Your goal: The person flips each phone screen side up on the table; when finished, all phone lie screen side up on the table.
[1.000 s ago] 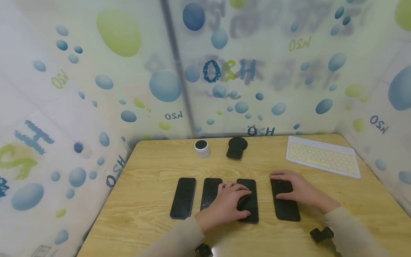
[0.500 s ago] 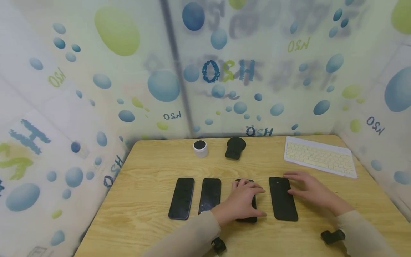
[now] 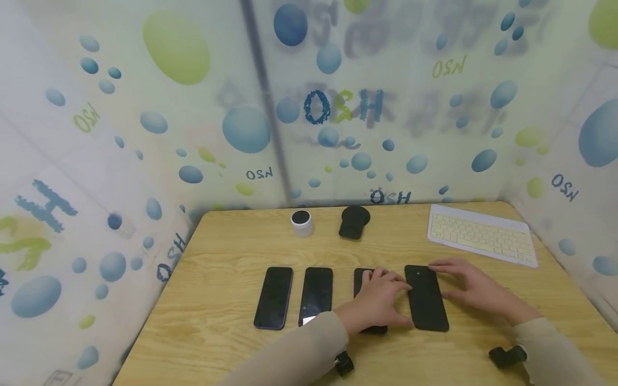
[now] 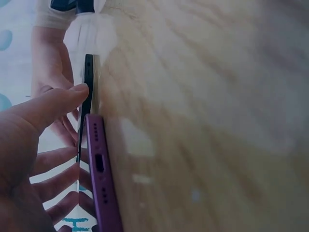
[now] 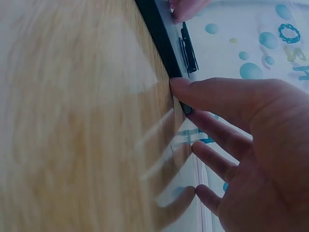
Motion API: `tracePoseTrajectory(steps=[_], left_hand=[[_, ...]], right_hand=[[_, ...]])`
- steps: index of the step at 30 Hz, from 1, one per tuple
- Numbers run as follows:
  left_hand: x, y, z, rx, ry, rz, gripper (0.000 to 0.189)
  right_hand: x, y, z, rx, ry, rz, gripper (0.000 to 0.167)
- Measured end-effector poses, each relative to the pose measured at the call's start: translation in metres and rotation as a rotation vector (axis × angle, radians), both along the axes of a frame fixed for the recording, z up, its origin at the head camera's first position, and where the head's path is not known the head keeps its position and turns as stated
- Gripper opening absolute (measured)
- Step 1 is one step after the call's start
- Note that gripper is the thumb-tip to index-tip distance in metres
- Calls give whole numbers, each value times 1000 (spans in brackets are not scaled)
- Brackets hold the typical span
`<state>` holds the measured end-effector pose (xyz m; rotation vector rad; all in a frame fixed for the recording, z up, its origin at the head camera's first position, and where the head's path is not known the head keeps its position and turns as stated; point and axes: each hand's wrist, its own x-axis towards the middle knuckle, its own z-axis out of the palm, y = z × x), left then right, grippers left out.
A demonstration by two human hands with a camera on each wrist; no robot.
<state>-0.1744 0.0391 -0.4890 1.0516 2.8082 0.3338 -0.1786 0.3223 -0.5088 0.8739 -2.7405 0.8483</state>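
Several dark smartphones lie in a row on the wooden table. My left hand (image 3: 379, 305) spans the phone second from the right (image 3: 358, 280), hiding most of it, and its thumb and index finger reach the left side of the rightmost phone (image 3: 427, 298). On that phone's right side, my right hand (image 3: 475, 287) has its index finger near the top corner and its thumb lower down. A purple phone edge (image 4: 102, 174) with a charging port shows in the left wrist view, below the left fingers. In the right wrist view, the right thumb touches the dark phone's edge (image 5: 164, 48).
Two more phones, one at the far left (image 3: 273, 298) and one beside it (image 3: 316, 292), lie left of the hands. Behind stand a small white jar-like object with a black top (image 3: 302, 223) and a black round-headed object (image 3: 354, 222). A white keyboard (image 3: 483, 235) sits back right.
My left hand has moved right, from between the two middle phones toward the rightmost phone. My right hand has drawn back from over the rightmost phone to its right edge.
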Motion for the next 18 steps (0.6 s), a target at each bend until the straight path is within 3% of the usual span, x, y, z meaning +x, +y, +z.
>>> tracePoseTrajectory(steps=[10,18], left_hand=[[2,7,5,1,7,36,73],[2,9,2,5,-8,37,74]], right_hand=[[-2,1,0,45,-44,-34,56],[-1,1,1,71,-67,-43,56]])
